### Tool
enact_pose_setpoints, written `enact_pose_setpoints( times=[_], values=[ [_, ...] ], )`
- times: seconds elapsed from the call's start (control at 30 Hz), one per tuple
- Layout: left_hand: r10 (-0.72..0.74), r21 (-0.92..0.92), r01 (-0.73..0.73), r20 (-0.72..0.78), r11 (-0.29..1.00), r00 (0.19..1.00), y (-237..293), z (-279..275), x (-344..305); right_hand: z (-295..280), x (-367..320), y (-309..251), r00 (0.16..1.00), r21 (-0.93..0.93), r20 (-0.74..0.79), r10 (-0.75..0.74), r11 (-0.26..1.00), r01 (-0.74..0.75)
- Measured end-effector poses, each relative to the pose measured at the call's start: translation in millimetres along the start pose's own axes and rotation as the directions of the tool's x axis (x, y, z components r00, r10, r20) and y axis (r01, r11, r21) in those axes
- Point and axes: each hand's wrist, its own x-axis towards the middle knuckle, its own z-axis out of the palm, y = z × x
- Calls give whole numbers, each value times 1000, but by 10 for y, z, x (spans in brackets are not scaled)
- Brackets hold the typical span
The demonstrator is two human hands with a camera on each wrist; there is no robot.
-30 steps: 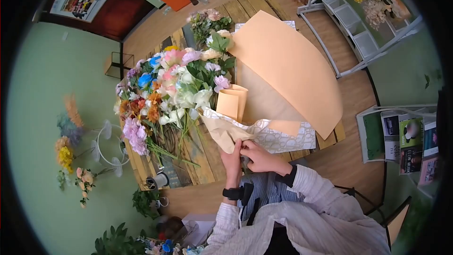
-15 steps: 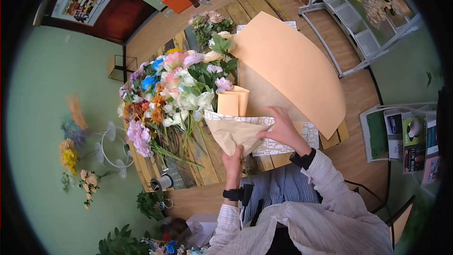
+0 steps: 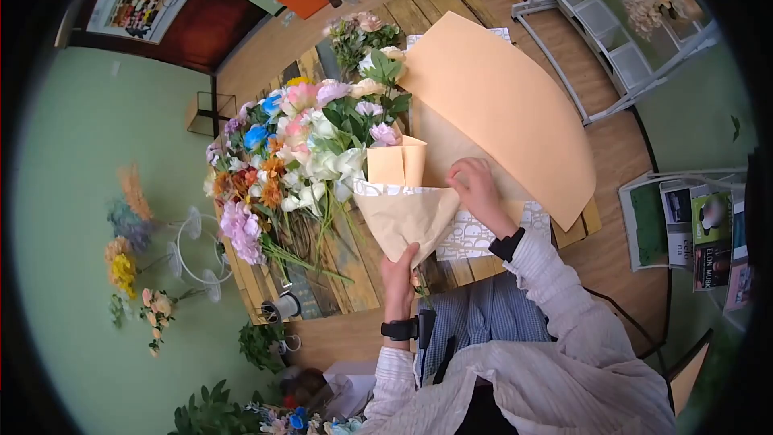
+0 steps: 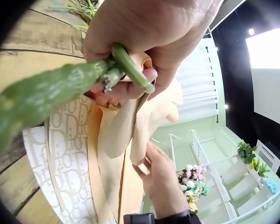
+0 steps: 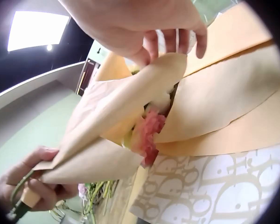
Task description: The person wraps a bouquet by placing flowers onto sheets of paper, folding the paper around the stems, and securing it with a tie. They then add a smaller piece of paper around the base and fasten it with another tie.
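Note:
My left hand (image 3: 398,274) grips the narrow lower end of a tan wrapping-paper cone (image 3: 403,217) near the table's front edge. Thick green stems (image 4: 51,88) poke out below that grip in the left wrist view. At the cone's upper right edge, my right hand (image 3: 477,193) pinches the paper, fingers bent over the rim. A pink-red flower (image 5: 151,133) shows inside the wrap's opening in the right wrist view. Folded peach paper (image 3: 386,166) stands up at the top of the cone, whose rim has a white patterned strip.
Large peach paper sheets (image 3: 507,113) and a white letter-patterned sheet (image 3: 467,238) cover the table's right part. Many artificial flowers (image 3: 302,149) lie at the left, stems toward me. A wire spool (image 3: 282,308) sits at the front left corner. A white rack (image 3: 600,52) stands beyond the table.
My right hand has moved from beside the left hand at the cone's base up to its right rim. The wrap has turned and spread into a smoother cone; the left hand keeps its grip.

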Motion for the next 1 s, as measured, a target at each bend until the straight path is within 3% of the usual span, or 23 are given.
enact_pose_setpoints(
  times=[0.03, 0.07, 0.1, 0.13, 0.17, 0.23, 0.3, 0.33, 0.4, 0.43, 0.5, 0.53, 0.57, 0.67, 0.7, 0.77, 0.83, 0.87, 1.0],
  values=[
    [0, -22, -1, -33, 1000, 999, -18, 2, 10, -42, -55, 18, 965, 59, -136, 222, 975, -216],
    [-4, -25, 3, -34, 1000, 999, -34, -3, 18, -95, -120, 30, 865, 143, -253, 434, 900, -411],
    [-1, -13, 1, -35, 1000, 999, -46, -18, 24, -197, -204, -10, 865, 140, -249, 435, 900, -412],
    [4, -1, -4, -35, 1000, 999, -45, -30, 32, -338, -297, -88, 713, 273, -38, 700, 694, -666],
    [3, -3, -3, -33, 1000, 999, -33, -40, 36, -425, -396, -139, 476, 326, 202, 856, 400, -857],
    [-14, 1, 14, -30, 1000, 999, -24, -30, 42, -423, -606, -142, 307, 150, 620, 722, 276, -949],
    [-5, -18, 5, -17, 1000, 1000, -48, 3, 49, -262, -740, -362, 280, 168, 831, 480, 264, -950],
    [9, -35, -9, -9, 999, 1000, -43, 7, 56, -153, -753, -449, 283, 171, 831, 480, 263, -949],
    [7, -31, -8, -18, 999, 1000, -34, 37, 35, 100, -751, -548, 367, 454, 857, 362, -195, -869],
    [2, -30, -3, -27, 1000, 1000, -32, 49, 21, 234, -742, -536, 369, 457, 857, 360, -200, -867],
    [-25, 6, 26, -16, 1000, 1000, -1, 17, 4, 430, -693, -537, 513, 651, 716, 473, -190, -735],
    [-51, 32, 51, -9, 998, 999, 2, 11, -4, 447, -657, -596, 489, 684, 639, 593, -148, -714],
    [-53, 33, 53, -7, 998, 999, -35, 12, 8, 470, -659, -607, 489, 685, 638, 595, -148, -713],
    [60, 84, -62, 25, 995, 998, -171, 15, 58, 563, -676, -617, 445, 611, 375, 813, 144, -779],
    [74, 112, -81, 63, 990, 995, -193, 46, 29, 564, -663, -622, 447, 610, 376, 811, 146, -779],
    [86, 138, -100, 101, 985, 991, -192, 72, 8, 560, -651, -628, 335, 545, 291, 896, 133, -828],
    [-82, 190, 47, 179, 981, 980, -89, 136, -76, 418, -575, -765, 347, 539, 285, 894, 149, -829],
    [135, 163, -162, 163, 973, 977, -286, 118, 17, 370, -551, -812, 361, 535, 279, 890, 168, -828],
    [-2, 159, -22, 150, 987, 989, -272, 170, 12, 478, -658, -672, 373, 538, 248, 894, 193, -820]
  ],
)
